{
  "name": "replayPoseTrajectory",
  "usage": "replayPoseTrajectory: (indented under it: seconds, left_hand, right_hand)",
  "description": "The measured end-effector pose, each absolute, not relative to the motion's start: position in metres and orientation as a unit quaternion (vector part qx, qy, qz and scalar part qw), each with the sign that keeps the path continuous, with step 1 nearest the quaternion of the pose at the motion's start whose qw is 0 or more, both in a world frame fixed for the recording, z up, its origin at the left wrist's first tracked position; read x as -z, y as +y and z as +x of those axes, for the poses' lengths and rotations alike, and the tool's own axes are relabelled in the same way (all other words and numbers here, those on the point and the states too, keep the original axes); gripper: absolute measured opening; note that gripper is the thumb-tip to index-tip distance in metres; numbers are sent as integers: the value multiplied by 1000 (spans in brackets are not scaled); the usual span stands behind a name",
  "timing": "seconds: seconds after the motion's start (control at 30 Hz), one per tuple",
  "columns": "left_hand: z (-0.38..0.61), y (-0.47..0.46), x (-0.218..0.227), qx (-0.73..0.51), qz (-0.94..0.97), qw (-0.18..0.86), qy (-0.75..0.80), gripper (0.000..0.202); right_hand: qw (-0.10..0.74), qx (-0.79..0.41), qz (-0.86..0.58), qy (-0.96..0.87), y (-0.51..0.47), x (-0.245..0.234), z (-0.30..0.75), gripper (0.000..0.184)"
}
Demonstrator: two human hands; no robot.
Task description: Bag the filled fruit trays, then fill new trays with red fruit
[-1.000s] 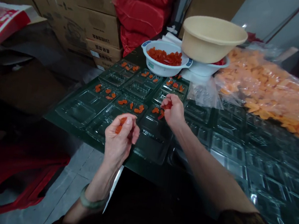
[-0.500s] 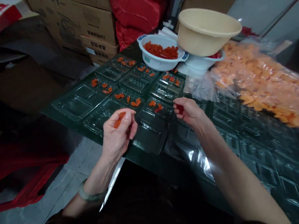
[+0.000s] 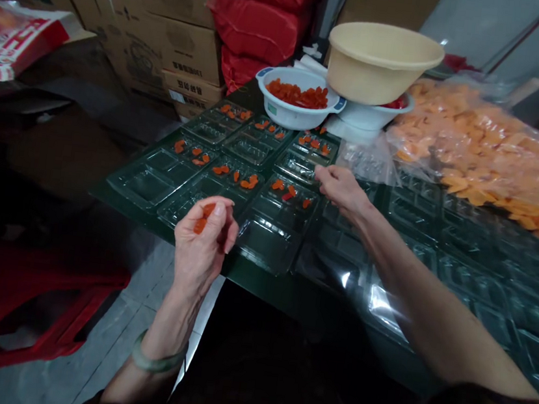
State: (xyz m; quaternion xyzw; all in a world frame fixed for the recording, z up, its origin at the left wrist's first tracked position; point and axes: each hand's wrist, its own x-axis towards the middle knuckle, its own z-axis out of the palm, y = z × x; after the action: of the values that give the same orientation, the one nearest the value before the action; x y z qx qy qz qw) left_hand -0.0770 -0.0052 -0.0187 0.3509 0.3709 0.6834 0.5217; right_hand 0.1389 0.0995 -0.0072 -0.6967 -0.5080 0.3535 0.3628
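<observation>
My left hand [image 3: 206,237] is closed around several small orange pieces [image 3: 203,217], which show between thumb and fingers; it hovers over the front edge of the clear plastic trays. My right hand [image 3: 342,190] has its fingers pinched together above the trays, right of the filled ones; whatever it may hold is hidden. Under and beside it lies a clear tray [image 3: 267,244] with a few orange pieces [image 3: 290,193] and a redder one in its far compartment. Other trays [image 3: 141,183] on the left also carry orange pieces [image 3: 197,152] in their far compartments.
A pale blue basin [image 3: 290,116] of orange pieces stands behind the trays. Beside it a cream tub [image 3: 382,65] rests on a white bowl. A large plastic bag [image 3: 492,151] of pale orange slices lies at right. A red stool [image 3: 40,305] stands at lower left, cardboard boxes [image 3: 190,48] behind.
One more orange piece shows at the right of the near tray's far compartment. My right hand is more tightly closed, and the red inside it no longer shows. The view has shifted slightly.
</observation>
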Motion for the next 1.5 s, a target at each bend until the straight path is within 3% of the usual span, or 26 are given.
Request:
replayPoseTrajectory:
  seconds: [0.1, 0.33, 0.6, 0.83, 1.33, 1.5]
  left_hand:
    - [-75, -5, 16, -680, 351, 525, 372, 15]
    - [-66, -5, 14, -679, 360, 526, 364, 15]
    - [-66, -8, 13, -683, 361, 520, 363, 14]
    - [-64, -9, 13, -687, 365, 518, 355, 14]
    - [-67, -13, 15, -686, 373, 512, 357, 14]
    - [-70, -12, 16, -689, 366, 505, 369, 16]
  right_hand:
    - [426, -413, -677, -436, 98, 6, 134, 11]
    - [522, -462, -599, -394, 96, 27, 114, 21]
    - [576, -464, -548, -391, 97, 34, 117, 30]
    - [585, -444, -529, -424, 98, 40, 122, 38]
    - [545, -424, -494, -528, 94, 50, 125, 36]
    - [513, -325, -526, -596, 88, 45, 132, 36]
